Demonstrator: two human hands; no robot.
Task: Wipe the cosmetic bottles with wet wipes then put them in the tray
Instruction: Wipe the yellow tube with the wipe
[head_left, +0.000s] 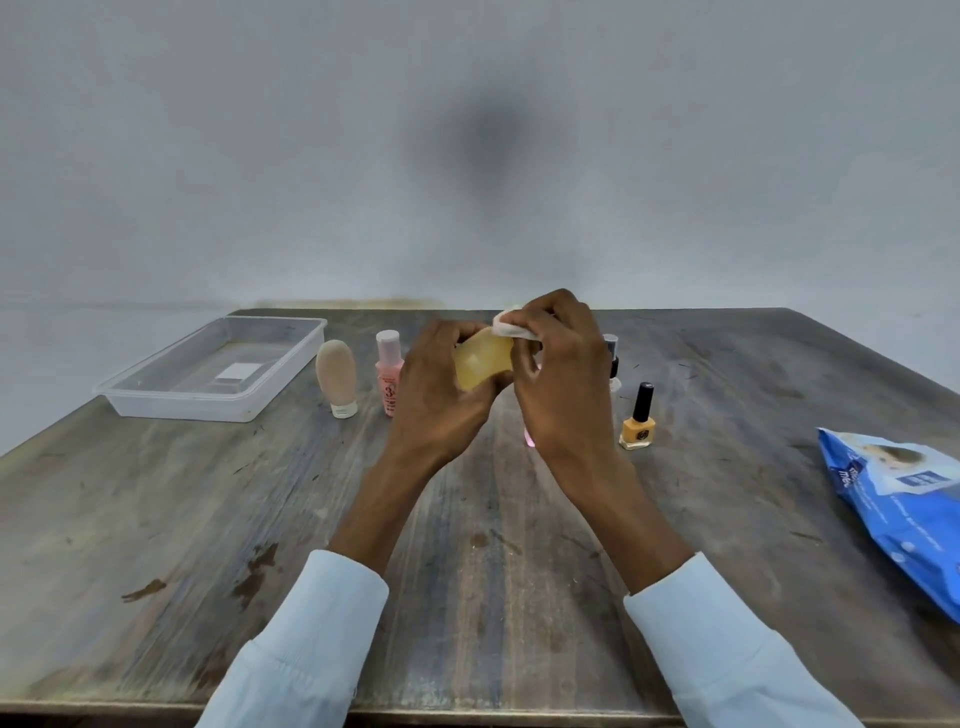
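Tray (156, 387) far left; bottles (337, 376) right of it; wipes pack (904, 499) far right.

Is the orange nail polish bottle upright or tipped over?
Upright. The orange nail polish bottle stands on its base on the table, black cap pointing up, to the right of the right hand.

Hands (498, 384) around yellow bottle (480, 364), wipe (511, 325)

Behind the right hand (558, 374), a dark-capped small bottle (612, 358) shows only as a sliver, and a pink object (530, 440) peeks beneath its wrist. Far to that hand's right, the blue plastic wipes packet (904, 512) runs off the frame edge
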